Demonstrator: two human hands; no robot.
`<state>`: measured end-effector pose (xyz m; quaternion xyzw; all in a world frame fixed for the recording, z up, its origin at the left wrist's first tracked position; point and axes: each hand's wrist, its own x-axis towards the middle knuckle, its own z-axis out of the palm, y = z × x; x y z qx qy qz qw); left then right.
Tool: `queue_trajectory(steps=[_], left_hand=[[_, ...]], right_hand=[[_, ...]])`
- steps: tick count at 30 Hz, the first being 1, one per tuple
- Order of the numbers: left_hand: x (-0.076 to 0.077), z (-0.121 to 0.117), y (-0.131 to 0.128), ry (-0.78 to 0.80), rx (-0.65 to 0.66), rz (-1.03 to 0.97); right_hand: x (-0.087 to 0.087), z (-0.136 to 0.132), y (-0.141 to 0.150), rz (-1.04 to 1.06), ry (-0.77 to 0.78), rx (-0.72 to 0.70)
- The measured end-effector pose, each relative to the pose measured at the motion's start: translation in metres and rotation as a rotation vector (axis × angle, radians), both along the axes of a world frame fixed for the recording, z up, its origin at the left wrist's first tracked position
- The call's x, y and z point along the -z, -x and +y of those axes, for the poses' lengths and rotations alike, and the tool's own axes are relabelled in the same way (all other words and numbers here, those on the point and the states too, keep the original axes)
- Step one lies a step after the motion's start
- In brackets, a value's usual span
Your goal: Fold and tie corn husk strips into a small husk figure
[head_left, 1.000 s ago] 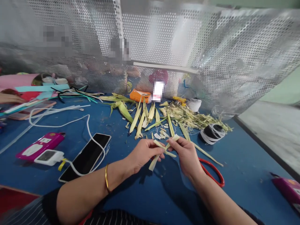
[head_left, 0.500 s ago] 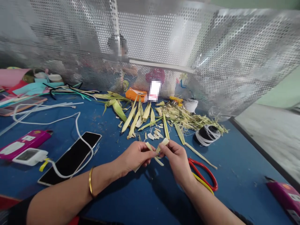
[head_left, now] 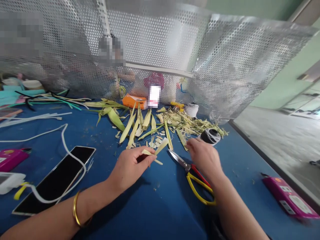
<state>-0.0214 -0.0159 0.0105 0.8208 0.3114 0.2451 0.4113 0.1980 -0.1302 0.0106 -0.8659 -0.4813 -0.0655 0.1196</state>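
Note:
Pale corn husk strips (head_left: pixel 162 146) are pinched between the thumb and fingers of my left hand (head_left: pixel 133 165), crossing each other and sticking out past the fingertips. My right hand (head_left: pixel 205 156) is low over the table with its fingers curled down together. Its fingertips meet the end of a greenish husk strip (head_left: pixel 182 138), and what they hold, if anything, is hidden. Just behind that hand stands a black spool wound with white thread (head_left: pixel 210 136). Scissors (head_left: pixel 183 162) with one red and one yellow handle lie slightly spread, partly under my right wrist.
Whole husks (head_left: pixel 128 128), small cut pieces (head_left: pixel 156 141) and a shredded husk pile (head_left: pixel 192 120) lie along the back. A perforated plastic sheet (head_left: pixel 155 40) hangs behind. Leftward are a phone (head_left: pixel 62 176) and white cable (head_left: pixel 65 143); rightward, a purple device (head_left: pixel 287 196).
My right hand has let go of the husk strips and moved right, towards the thread spool, baring the scissors. The left hand keeps its pinch. The view has turned to the right.

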Motion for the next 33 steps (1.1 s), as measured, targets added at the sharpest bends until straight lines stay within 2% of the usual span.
queue_trajectory(steps=[2, 4, 10, 12, 14, 18, 22, 33], left_hand=[[0.001, 0.000, 0.001, -0.114, 0.028, 0.059], [0.005, 0.000, 0.000, -0.195, 0.082, 0.120], [0.012, -0.001, 0.000, -0.266, 0.231, 0.242], [0.009, -0.002, -0.001, -0.264, 0.238, 0.270], [0.006, -0.003, -0.001, -0.257, 0.248, 0.310], [0.005, -0.004, -0.002, -0.259, 0.284, 0.398], [0.007, -0.003, -0.003, -0.261, 0.273, 0.390], [0.007, -0.002, -0.005, -0.241, 0.273, 0.417]], right_hand=[[0.003, -0.005, -0.016, -0.080, 0.239, 0.093], [0.009, -0.007, -0.025, -0.089, 0.375, 0.128], [0.021, -0.005, -0.024, -0.106, 0.411, 0.131], [0.022, -0.003, -0.022, -0.126, 0.379, 0.157], [0.024, 0.000, -0.021, -0.134, 0.274, 0.137], [0.034, 0.009, -0.023, -0.087, 0.053, -0.045], [0.043, 0.012, -0.026, -0.039, 0.029, -0.124], [0.042, 0.013, -0.020, 0.067, -0.140, -0.093]])
